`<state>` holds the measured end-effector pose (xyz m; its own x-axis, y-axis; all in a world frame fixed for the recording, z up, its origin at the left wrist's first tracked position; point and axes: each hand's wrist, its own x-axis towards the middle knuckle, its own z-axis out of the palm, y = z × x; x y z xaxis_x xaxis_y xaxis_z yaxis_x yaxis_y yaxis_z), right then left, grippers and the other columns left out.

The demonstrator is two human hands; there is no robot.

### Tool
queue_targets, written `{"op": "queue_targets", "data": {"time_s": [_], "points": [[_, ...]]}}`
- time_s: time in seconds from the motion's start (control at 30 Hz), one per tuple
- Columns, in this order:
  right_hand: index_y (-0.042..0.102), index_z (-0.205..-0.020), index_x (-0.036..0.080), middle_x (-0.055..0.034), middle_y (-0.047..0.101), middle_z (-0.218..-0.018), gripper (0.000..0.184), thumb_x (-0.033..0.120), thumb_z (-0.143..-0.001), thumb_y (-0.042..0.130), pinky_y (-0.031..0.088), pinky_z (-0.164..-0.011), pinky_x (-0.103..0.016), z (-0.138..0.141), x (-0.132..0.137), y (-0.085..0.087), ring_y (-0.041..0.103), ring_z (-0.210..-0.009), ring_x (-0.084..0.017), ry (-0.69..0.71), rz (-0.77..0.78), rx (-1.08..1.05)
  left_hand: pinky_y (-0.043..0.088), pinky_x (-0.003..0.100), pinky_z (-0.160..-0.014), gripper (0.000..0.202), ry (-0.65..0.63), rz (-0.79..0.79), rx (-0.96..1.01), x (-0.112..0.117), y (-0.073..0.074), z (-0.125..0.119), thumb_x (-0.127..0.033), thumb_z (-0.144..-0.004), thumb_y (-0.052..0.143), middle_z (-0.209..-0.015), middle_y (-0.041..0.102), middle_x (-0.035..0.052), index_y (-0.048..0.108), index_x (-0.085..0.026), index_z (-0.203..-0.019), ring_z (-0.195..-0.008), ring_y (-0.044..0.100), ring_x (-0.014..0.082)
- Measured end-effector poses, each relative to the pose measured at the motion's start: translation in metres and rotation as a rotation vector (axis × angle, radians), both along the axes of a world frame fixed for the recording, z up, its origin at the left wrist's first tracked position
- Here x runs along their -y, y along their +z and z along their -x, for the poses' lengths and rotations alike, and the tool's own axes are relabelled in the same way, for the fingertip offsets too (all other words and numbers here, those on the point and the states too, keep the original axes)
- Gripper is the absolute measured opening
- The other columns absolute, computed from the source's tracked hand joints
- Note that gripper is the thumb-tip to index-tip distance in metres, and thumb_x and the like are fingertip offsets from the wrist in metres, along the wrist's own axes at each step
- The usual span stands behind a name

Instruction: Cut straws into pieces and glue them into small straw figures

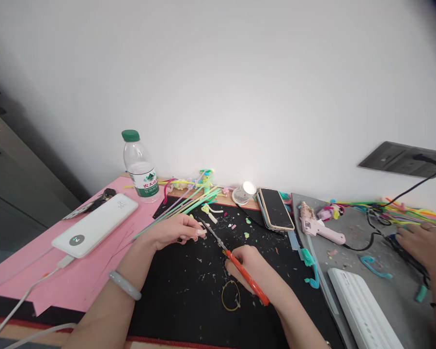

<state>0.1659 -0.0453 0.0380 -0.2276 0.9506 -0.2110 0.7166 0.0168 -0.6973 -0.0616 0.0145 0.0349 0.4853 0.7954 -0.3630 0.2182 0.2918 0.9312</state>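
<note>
My left hand is closed in a pinch on a small pale piece, whose kind I cannot make out. Wrapped in my right hand is a pair of red-handled scissors; the blades point up and left, close by the fingertips of my left hand. Just beyond lies a pale yellow fuzzy shape with trailing ends. A thin yellowish loop rests on the black mat below my right hand, among scattered fluff and bits.
Pipe cleaners, a water bottle, a paper cup and a phone line the back. Pink sheets carry a power bank at left. Rightward are a glue gun, a white strip and another person's hand.
</note>
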Motion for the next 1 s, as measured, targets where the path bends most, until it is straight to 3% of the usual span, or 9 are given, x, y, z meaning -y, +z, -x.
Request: {"op": "queue_targets", "data": {"time_s": [0.1,0.33,0.43,0.53,0.6,0.67,0.8,0.9,1.0], "points": [[0.025,-0.049,0.019,0.0057,0.022,-0.048,0.030,0.024,-0.067,0.048,0.015,-0.037,-0.021,-0.003,-0.006,-0.005,0.017,-0.046,-0.007,0.001,-0.012,0.016,0.028,0.020,-0.046,0.031,-0.019,-0.094,-0.120,0.001,0.001,-0.003,-0.045,-0.063,0.066,-0.065,0.060,0.0017,0.067,-0.015,-0.069,-0.052,0.042,0.0080],[0.025,-0.052,0.019,0.0062,0.023,-0.050,0.035,0.035,-0.070,0.051,0.017,-0.043,-0.021,-0.012,-0.016,-0.005,0.018,-0.052,-0.009,-0.163,-0.287,0.129,0.038,0.022,-0.056,0.025,0.029,-0.413,-0.254,0.002,-0.002,-0.015,-0.042,-0.066,0.062,-0.072,0.067,0.0004,0.068,-0.020,-0.075,-0.064,0.056,0.0145],[0.026,-0.053,0.019,0.0062,0.023,-0.050,0.035,0.035,-0.072,0.050,0.017,-0.044,-0.021,-0.014,-0.017,-0.006,0.019,-0.051,-0.009,-0.199,-0.311,0.149,0.042,0.026,-0.061,0.025,0.178,-0.624,-0.401,-0.005,-0.009,-0.018,-0.042,-0.072,0.055,-0.083,0.067,0.0012,0.068,-0.021,-0.081,-0.068,0.057,0.0161],[0.030,-0.053,0.019,0.0060,0.027,-0.049,0.030,0.030,-0.071,0.051,0.017,-0.044,-0.021,-0.014,-0.017,-0.006,0.020,-0.050,-0.009,-0.189,-0.313,0.212,0.045,0.030,-0.074,0.026,0.427,-0.816,-0.540,-0.017,-0.022,-0.020,-0.037,-0.076,0.054,-0.095,0.064,0.0043,0.065,-0.020,-0.092,-0.082,0.059,0.0196],[0.035,-0.054,0.019,0.0054,0.034,-0.049,0.024,0.026,-0.069,0.052,0.018,-0.044,-0.022,-0.013,-0.016,-0.006,0.024,-0.048,-0.009,-0.126,-0.315,0.248,0.043,0.033,-0.084,0.030,0.470,-0.894,-0.601,-0.026,-0.031,-0.022,-0.034,-0.077,0.053,-0.104,0.061,0.0057,0.062,-0.021,-0.102,-0.094,0.057,0.0214],[0.041,-0.057,0.019,0.0038,0.042,-0.053,0.016,0.020,-0.066,0.054,0.021,-0.047,-0.021,-0.011,-0.015,-0.005,0.032,-0.050,-0.009,-0.017,-0.326,0.261,0.043,0.033,-0.086,0.032,0.458,-0.921,-0.644,-0.034,-0.038,-0.025,-0.033,-0.078,0.052,-0.109,0.058,0.0066,0.059,-0.022,-0.107,-0.097,0.057,0.0214],[0.049,-0.067,0.018,-0.0003,0.054,-0.073,0.010,0.014,-0.064,0.057,0.031,-0.057,-0.020,-0.009,-0.014,-0.004,0.047,-0.066,-0.012,0.192,-0.341,0.191,0.042,0.033,-0.088,0.026,0.354,-0.904,-0.647,-0.043,-0.041,-0.029,-0.031,-0.079,0.049,-0.107,0.060,0.0058,0.062,-0.022,-0.101,-0.097,0.057,0.0212],[0.050,-0.071,0.018,-0.0008,0.054,-0.080,0.012,0.018,-0.065,0.061,0.034,-0.063,-0.020,-0.010,-0.013,-0.001,0.048,-0.072,-0.013,0.259,-0.327,0.106,0.041,0.034,-0.087,0.023,0.327,-0.871,-0.607,-0.047,-0.039,-0.029,-0.030,-0.080,0.048,-0.101,0.062,0.0057,0.063,-0.020,-0.094,-0.095,0.057,0.0213],[0.049,-0.070,0.018,0.0014,0.050,-0.075,0.013,0.020,-0.067,0.062,0.033,-0.059,-0.021,-0.011,-0.011,0.007,0.044,-0.066,-0.011,0.262,-0.338,0.064,0.042,0.033,-0.081,0.022,0.350,-0.827,-0.572,-0.049,-0.037,-0.028,-0.032,-0.077,0.051,-0.098,0.062,0.0054,0.063,-0.020,-0.089,-0.088,0.057,0.0207]]}}
